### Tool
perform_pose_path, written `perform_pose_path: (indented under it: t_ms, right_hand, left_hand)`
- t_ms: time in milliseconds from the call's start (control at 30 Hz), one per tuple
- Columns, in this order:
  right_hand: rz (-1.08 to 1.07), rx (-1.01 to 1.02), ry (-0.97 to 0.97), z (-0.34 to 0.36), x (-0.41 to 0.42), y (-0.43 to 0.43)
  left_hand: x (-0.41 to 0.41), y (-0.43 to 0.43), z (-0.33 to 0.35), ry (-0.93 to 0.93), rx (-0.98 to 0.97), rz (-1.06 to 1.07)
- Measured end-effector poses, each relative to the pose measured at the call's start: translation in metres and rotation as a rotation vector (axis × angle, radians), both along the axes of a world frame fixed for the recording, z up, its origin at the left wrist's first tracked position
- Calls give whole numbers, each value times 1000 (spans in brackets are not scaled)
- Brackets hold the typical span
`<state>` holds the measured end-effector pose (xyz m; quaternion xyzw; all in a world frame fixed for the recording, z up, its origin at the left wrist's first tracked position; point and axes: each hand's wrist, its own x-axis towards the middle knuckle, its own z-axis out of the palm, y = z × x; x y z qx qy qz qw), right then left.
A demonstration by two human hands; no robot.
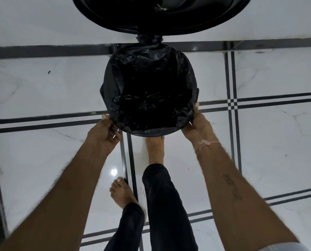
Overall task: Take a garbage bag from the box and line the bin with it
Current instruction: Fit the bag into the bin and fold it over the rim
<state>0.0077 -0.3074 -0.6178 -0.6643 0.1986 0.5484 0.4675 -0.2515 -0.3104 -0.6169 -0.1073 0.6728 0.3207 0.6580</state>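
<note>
The garbage bag (149,91) sits inside the round bin (197,91), its black film crumpled down the well and folded out over the rim most of the way round. Lining looks nearly done — the box is not in view, so fetching the bag is behind us, and what seems left is snugging the near edge. The left hand (104,133) pinches bag film at the near-left rim, fingers closed on it; the right hand (196,124) is cupped against the near-right rim with the thumb up the side, pressing the bag there. The lid (160,20) stands open at the far side, clear of the mouth. One bare foot (154,149) reaches under the bin's near edge, likely on a pedal, though that is hidden. The tiled floor (42,84) is open on both sides — plenty of room for the arms.
</note>
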Motion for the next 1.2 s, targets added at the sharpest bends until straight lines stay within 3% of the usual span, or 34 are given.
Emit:
perform_pose_path:
  t_ms: [233,533,633,733,867,967,1200]
  right_hand:
    - [150,59,-85,15,4,-11]
    - [194,-82,-171,21,10,12]
    - [167,-124,-273,16,6,17]
    - [118,1,-372,18,7,18]
    - [317,136,-497,27,11,35]
    - [422,119,-517,27,19,47]
    - [610,28,-593,29,32,71]
  left_hand:
    - [-1,14,11,41,147,-13]
    - [2,36,3,275,93,-191]
    - [6,37,1,330,58,-92]
    - [4,42,12,282,115,4]
    - [0,43,23,244,190,-70]
    - [-1,41,21,253,198,-79]
    - [-5,50,4,549,224,-243]
